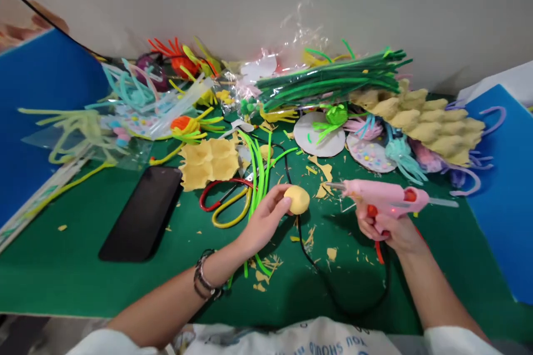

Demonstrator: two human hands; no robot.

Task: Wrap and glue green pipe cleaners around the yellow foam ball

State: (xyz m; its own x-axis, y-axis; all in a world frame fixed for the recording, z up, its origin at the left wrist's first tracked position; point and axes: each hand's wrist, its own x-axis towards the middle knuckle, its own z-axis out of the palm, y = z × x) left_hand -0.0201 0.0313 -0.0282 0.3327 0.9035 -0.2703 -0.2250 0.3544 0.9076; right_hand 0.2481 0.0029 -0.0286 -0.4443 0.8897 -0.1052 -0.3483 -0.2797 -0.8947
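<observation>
My left hand (pixel 268 219) pinches a small rounded yellow piece (pixel 298 200) between thumb and fingers, above the middle of the green table. In my right hand (pixel 385 227) is a pink glue gun (pixel 387 195), gripped by its handle, with its nozzle pointing left toward the yellow piece. A gap separates nozzle and piece. A clear glue stick sticks out of the gun's back end. Bright green pipe cleaners (pixel 261 177) lie beyond and under my left wrist. Beside them are scissors (pixel 230 217) with red and yellow handles.
A black phone (pixel 142 215) lies at left, near a yellow egg-carton piece (pixel 209 162). A black cord (pixel 310 259) loops across the table (pixel 166 288) between my arms. Bagged dark green pipe cleaners (pixel 333 79) and pompom creatures fill the back. Blue panels (pixel 499 194) flank the sides.
</observation>
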